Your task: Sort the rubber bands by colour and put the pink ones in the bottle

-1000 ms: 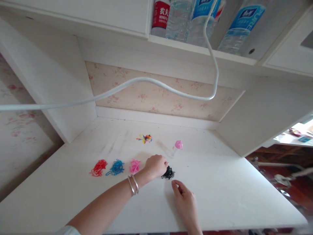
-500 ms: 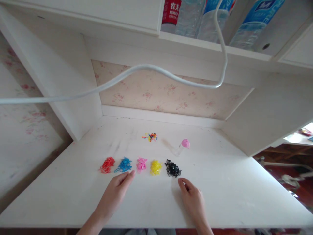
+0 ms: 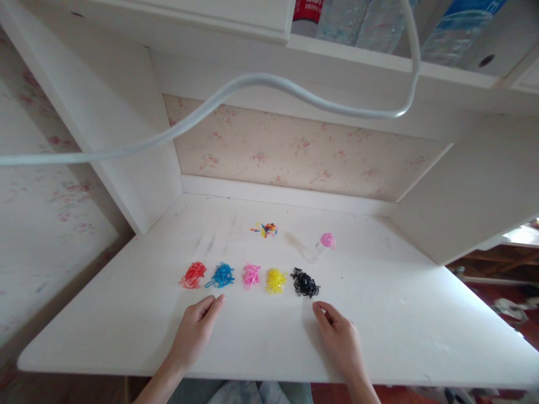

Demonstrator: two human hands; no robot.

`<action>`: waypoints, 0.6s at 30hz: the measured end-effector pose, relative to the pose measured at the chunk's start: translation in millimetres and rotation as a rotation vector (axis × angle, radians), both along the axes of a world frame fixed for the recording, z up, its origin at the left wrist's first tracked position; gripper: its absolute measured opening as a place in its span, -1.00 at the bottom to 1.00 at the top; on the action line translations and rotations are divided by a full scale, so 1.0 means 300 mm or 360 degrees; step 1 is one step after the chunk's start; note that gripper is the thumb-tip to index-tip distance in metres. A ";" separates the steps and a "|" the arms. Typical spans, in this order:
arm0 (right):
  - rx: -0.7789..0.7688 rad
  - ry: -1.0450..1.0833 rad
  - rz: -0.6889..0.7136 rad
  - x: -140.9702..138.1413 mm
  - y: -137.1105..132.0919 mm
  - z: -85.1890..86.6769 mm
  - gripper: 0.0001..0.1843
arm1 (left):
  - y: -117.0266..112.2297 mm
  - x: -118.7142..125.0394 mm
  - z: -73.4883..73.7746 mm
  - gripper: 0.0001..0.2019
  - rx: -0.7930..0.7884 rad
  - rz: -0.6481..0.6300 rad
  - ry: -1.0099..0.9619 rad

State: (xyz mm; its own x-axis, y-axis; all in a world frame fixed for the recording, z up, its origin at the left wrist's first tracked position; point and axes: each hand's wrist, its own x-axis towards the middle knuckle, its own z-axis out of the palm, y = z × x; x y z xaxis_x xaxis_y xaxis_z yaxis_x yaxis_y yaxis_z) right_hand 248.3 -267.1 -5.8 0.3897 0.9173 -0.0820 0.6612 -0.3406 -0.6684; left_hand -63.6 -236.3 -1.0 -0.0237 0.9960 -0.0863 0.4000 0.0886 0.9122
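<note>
Five small piles of rubber bands lie in a row on a white desk: red (image 3: 193,275), blue (image 3: 222,275), pink (image 3: 251,275), yellow (image 3: 275,280) and black (image 3: 305,283). Just in front of the blue pile, my left hand (image 3: 196,324) is closed, thumb against the curled fingers. My right hand (image 3: 338,332) is near the black pile, thumb and forefinger together. Nothing shows in either hand, and neither touches a pile. Farther back lie a mixed-colour heap of bands (image 3: 266,230) and a small clear container with a pink top (image 3: 328,241).
A thick white cable (image 3: 261,81) hangs across the upper view. Above the white desk (image 3: 261,342), a shelf holds several plastic bottles (image 3: 343,22). White side panels (image 3: 138,134) and a flowered back wall (image 3: 278,148) enclose the desk.
The view has tilted down a little. My left hand has drawn back and left, away from the gap between the blue and pink piles. My right hand has hardly moved.
</note>
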 end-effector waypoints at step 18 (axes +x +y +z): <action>0.0019 -0.0091 0.0105 0.006 -0.011 -0.004 -0.55 | -0.002 -0.015 -0.025 -0.55 0.0030 0.0044 -0.0091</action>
